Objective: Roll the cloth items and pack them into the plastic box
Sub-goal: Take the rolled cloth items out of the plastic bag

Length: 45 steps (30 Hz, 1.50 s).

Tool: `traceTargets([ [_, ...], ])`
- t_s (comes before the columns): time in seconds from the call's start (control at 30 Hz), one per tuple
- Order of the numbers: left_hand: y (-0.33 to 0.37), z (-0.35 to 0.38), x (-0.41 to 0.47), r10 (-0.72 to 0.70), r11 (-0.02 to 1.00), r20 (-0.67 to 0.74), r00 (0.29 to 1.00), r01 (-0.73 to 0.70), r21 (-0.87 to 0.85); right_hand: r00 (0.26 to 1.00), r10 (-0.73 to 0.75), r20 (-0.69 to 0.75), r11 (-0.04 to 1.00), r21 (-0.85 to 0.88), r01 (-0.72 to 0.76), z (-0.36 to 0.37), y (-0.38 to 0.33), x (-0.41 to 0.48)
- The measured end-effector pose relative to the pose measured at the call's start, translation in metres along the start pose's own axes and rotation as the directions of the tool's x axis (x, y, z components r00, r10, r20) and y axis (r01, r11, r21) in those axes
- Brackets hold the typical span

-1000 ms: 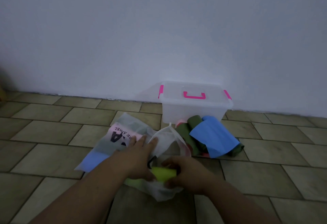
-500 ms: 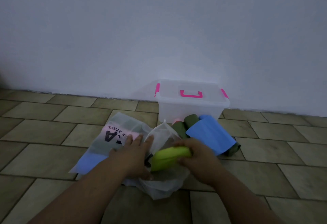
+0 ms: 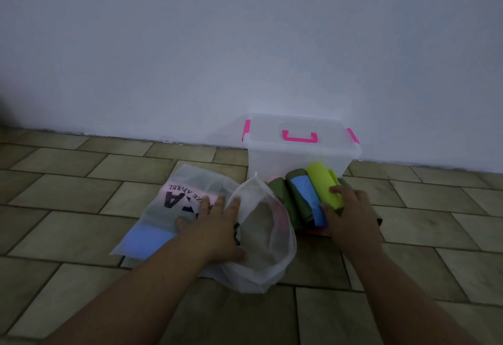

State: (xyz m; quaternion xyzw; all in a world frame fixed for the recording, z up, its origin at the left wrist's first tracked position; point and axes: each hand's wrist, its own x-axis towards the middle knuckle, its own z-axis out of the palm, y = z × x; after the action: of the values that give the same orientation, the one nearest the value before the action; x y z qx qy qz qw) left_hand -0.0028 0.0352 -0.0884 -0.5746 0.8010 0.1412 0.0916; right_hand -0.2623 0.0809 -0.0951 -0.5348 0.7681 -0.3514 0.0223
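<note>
A clear plastic box point(image 3: 275, 159) with a shut lid and pink latches stands against the wall. In front of it lie several rolled cloths: dark green rolls point(image 3: 298, 195), a blue cloth point(image 3: 309, 195) and a lime-yellow roll point(image 3: 322, 181). My right hand point(image 3: 347, 214) rests on the near end of the lime-yellow roll, fingers curled over it. My left hand point(image 3: 215, 224) lies flat, fingers spread, on a translucent white bag point(image 3: 261, 241) with an open mouth.
A second flat translucent bag point(image 3: 187, 184) with black lettering, holding pink and blue cloth, lies left of the open bag. Tiled floor stretches all around; the white wall runs right behind the box.
My right hand has drawn the lime-yellow roll out of the open bag and carried it right onto the pile by the box. My left hand stays pressed on the bag.
</note>
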Motion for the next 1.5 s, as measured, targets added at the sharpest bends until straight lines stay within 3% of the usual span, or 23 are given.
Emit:
traceTargets([
  [0.1, -0.008, -0.004, 0.004, 0.05, 0.998, -0.038, 0.998, -0.051, -0.03, 0.996, 0.0, 0.088, 0.995, -0.095, 0.008, -0.006, 0.0, 0.003],
  [0.17, -0.016, -0.012, 0.008, 0.039, 0.982, -0.127, 0.991, -0.062, -0.18, 0.999, -0.044, 0.008, 0.997, -0.057, 0.045, -0.014, -0.008, -0.001],
  [0.27, -0.021, -0.025, 0.022, -0.092, 0.896, -0.3, 0.95, -0.052, -0.441, 0.97, -0.21, -0.122, 0.973, 0.066, 0.219, -0.017, -0.033, -0.026],
  [0.33, -0.014, -0.029, 0.03, -0.116, 0.909, -0.308, 0.944, -0.024, -0.416, 0.948, -0.318, 0.022, 0.946, 0.081, 0.315, -0.007, -0.049, -0.051],
  [0.4, -0.005, -0.021, 0.031, -0.033, 0.966, -0.2, 0.979, -0.02, -0.257, 0.912, -0.348, 0.218, 0.937, 0.047, 0.346, 0.01, -0.054, -0.074],
  [0.5, -0.005, -0.002, 0.028, -0.005, 0.998, -0.119, 0.993, -0.003, -0.067, 0.904, -0.303, 0.301, 0.949, 0.008, 0.315, 0.027, -0.045, -0.093],
  [0.63, -0.022, 0.013, 0.017, 0.04, 0.999, -0.131, 0.991, -0.039, 0.015, 0.93, -0.22, 0.295, 0.967, -0.06, 0.247, 0.03, -0.033, -0.097],
  [0.73, -0.033, 0.012, 0.01, 0.033, 0.988, -0.232, 0.972, -0.066, -0.136, 0.934, -0.168, 0.316, 0.977, -0.073, 0.2, 0.033, -0.027, -0.106],
  [0.83, -0.053, -0.004, 0.015, -0.214, 0.956, -0.484, 0.848, 0.08, -0.283, 0.936, -0.131, 0.327, 0.978, -0.115, 0.176, 0.038, -0.022, -0.111],
  [0.9, -0.071, -0.017, 0.023, -0.399, 0.9, -0.45, 0.799, 0.249, -0.357, 0.93, -0.125, 0.345, 0.968, -0.163, 0.19, 0.04, -0.022, -0.109],
  [0.97, -0.081, -0.024, 0.031, -0.489, 0.842, -0.319, 0.812, 0.344, -0.417, 0.928, -0.121, 0.352, 0.959, -0.2, 0.201, 0.041, -0.022, -0.107],
  [1.03, -0.083, -0.023, 0.037, -0.501, 0.821, -0.273, 0.822, 0.351, -0.45, 0.925, -0.104, 0.366, 0.958, -0.211, 0.191, 0.042, -0.022, -0.106],
  [1.13, -0.08, -0.018, 0.04, -0.519, 0.822, -0.345, 0.782, 0.345, -0.453, 0.923, -0.102, 0.37, 0.958, -0.214, 0.191, 0.044, -0.02, -0.106],
  [1.3, -0.069, -0.008, 0.043, -0.465, 0.831, -0.481, 0.743, 0.18, -0.527, 0.928, -0.107, 0.357, 0.953, -0.231, 0.198, 0.046, -0.018, -0.105],
  [1.4, -0.072, -0.01, 0.044, -0.542, 0.779, -0.403, 0.737, 0.261, -0.57, 0.931, -0.113, 0.348, 0.953, -0.225, 0.2, 0.047, -0.018, -0.105],
  [1.5, -0.071, -0.012, 0.039, -0.493, 0.835, -0.411, 0.767, 0.284, -0.471, 0.934, -0.128, 0.332, 0.95, -0.231, 0.212, 0.048, -0.018, -0.106],
])
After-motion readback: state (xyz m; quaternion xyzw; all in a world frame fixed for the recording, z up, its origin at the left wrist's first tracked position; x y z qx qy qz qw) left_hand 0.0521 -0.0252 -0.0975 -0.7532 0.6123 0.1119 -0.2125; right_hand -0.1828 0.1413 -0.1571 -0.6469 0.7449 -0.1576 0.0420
